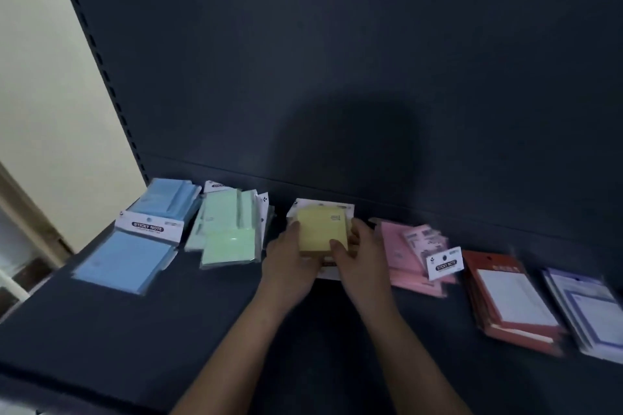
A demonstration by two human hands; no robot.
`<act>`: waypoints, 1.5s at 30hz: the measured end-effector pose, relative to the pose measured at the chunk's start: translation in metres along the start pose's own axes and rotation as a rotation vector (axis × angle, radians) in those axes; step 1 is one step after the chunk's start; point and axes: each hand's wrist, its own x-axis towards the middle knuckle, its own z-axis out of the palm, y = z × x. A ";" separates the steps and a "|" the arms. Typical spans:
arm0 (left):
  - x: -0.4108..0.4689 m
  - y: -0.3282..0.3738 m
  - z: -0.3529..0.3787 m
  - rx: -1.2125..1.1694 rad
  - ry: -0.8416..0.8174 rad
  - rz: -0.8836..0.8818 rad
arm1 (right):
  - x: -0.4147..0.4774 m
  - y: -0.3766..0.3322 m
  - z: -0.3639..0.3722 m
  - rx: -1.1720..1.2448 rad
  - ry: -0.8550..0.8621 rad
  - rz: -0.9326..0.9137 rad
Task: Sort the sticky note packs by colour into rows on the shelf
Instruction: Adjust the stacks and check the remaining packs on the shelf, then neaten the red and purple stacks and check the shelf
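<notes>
On a dark shelf, sticky note packs lie in piles by colour, left to right: blue packs, green packs, yellow packs, pink packs, red packs and purple-edged packs. The left hand and right hand each have a grip on the yellow pile in the middle, fingers curled round its sides.

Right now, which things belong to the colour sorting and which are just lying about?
In the job: blue wrapped sticky note packs, green packs, yellow packs, pink packs, orange-red packs, purple-bordered packs, dark shelf.
Just there: cream wall, dark back panel.
</notes>
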 end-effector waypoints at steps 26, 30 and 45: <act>-0.200 0.189 0.268 0.427 -0.380 0.829 | -0.217 0.135 -0.359 -0.555 0.450 0.139; -0.250 0.223 0.332 0.452 -0.481 0.878 | -0.282 0.171 -0.440 -0.558 0.573 0.283; -0.282 0.304 0.495 0.620 -0.606 0.918 | -0.345 0.250 -0.585 -0.382 0.779 0.480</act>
